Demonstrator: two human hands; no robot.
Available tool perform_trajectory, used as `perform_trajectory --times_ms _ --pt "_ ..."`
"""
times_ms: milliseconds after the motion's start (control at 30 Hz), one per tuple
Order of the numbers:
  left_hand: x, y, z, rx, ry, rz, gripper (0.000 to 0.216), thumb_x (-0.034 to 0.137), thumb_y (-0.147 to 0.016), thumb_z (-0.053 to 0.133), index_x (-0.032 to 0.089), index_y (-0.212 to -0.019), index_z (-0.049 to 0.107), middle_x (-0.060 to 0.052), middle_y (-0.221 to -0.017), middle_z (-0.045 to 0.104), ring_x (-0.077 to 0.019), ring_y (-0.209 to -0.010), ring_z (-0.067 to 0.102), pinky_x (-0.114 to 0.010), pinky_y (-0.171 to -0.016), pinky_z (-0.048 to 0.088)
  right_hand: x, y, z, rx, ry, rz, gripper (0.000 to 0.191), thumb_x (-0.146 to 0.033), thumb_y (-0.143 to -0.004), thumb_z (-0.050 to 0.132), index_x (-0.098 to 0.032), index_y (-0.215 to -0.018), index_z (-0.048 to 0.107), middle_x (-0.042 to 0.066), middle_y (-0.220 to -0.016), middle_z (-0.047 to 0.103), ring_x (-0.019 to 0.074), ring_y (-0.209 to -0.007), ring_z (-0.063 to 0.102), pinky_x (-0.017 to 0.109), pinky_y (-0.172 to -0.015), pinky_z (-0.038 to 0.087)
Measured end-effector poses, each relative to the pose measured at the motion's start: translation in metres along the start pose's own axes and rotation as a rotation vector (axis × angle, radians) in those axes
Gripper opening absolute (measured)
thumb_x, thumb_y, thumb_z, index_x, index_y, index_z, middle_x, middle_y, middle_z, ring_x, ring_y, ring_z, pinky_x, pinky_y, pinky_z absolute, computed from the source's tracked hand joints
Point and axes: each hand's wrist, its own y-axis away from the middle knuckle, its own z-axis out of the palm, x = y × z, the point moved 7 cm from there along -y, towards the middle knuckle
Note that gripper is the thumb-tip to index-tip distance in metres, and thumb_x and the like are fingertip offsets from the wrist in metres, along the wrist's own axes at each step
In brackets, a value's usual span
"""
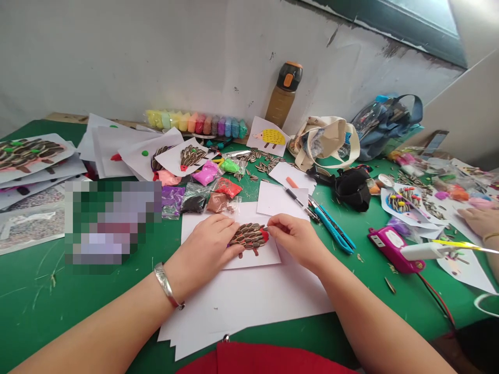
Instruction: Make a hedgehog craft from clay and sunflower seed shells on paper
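A white card (275, 258) lies before me with a hedgehog figure (248, 236) on it, its body made of overlapping striped sunflower seeds, with a red head and brown feet. My left hand (212, 240) rests flat on the card, its fingers and thumb on either side of the hedgehog's left end. At the red head, my right hand (292, 236) has thumb and forefinger pinched together. Whatever sits between those fingertips is too small to name. Several white sheets (249, 296) lie under the card.
Behind the card are bags of coloured clay (227, 187), loose sunflower seeds (267, 162) and a blue utility knife (331, 226). A magenta device (395, 249) with a cord stands at right. Finished cards (35, 156) are stacked left. A bottle (284, 96) stands by the wall. Another person's hand (479, 221) is at far right.
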Motion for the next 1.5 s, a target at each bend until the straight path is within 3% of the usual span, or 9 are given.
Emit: perform_trajectory --times_ms 633,800,933,1133,1500 --pt "0.001 0.0 -0.001 0.013 -0.001 0.008 0.018 0.029 -0.092 0.063 0.015 -0.102 0.064 -0.009 -0.105 0.065 -0.027 -0.105 0.056 -0.044 -0.096 0.045 -0.004 -0.008 0.013 -0.082 0.178 -0.141 0.019 -0.017 -0.091 0.047 -0.022 -0.08 0.062 -0.002 -0.078 0.066 0.0139 -0.073 0.056 0.024 -0.066 0.039" --pt "0.002 -0.001 0.0 0.008 0.008 0.009 0.015 0.027 -0.092 0.062 0.015 -0.102 0.065 -0.008 -0.104 0.065 -0.0264 -0.104 0.056 -0.043 -0.096 0.045 -0.003 -0.009 0.014 -0.091 0.181 -0.132 0.017 -0.019 -0.09 0.048 -0.022 -0.082 0.063 -0.001 -0.081 0.067 0.0142 -0.075 0.056 0.025 -0.067 0.039" --pt "0.001 0.0 0.001 -0.003 0.012 -0.001 0.019 0.029 -0.093 0.061 0.014 -0.104 0.064 -0.009 -0.104 0.064 -0.0262 -0.104 0.055 -0.043 -0.096 0.045 0.001 -0.007 0.005 -0.059 0.101 -0.036 0.012 -0.027 -0.089 0.053 -0.023 -0.092 0.064 -0.003 -0.072 0.065 0.0132 -0.064 0.053 0.025 -0.062 0.039" --pt "0.001 0.0 0.0 0.002 0.002 -0.009 0.021 0.029 -0.092 0.062 0.013 -0.106 0.064 -0.01 -0.105 0.065 -0.0271 -0.107 0.055 -0.044 -0.098 0.044 0.0 -0.005 0.001 -0.037 0.183 -0.042 0.02 -0.024 -0.088 0.051 -0.021 -0.072 0.062 -0.003 -0.064 0.059 0.0125 -0.06 0.048 0.024 -0.058 0.034" --pt "0.002 0.001 -0.001 0.029 0.007 0.024 0.014 0.027 -0.092 0.062 0.016 -0.1 0.065 -0.008 -0.108 0.065 -0.026 -0.107 0.056 -0.043 -0.097 0.044 0.003 -0.008 0.011 -0.023 0.318 -0.083 0.019 -0.02 -0.087 0.049 -0.021 -0.071 0.059 -0.002 -0.066 0.061 0.0123 -0.06 0.047 0.024 -0.056 0.03"
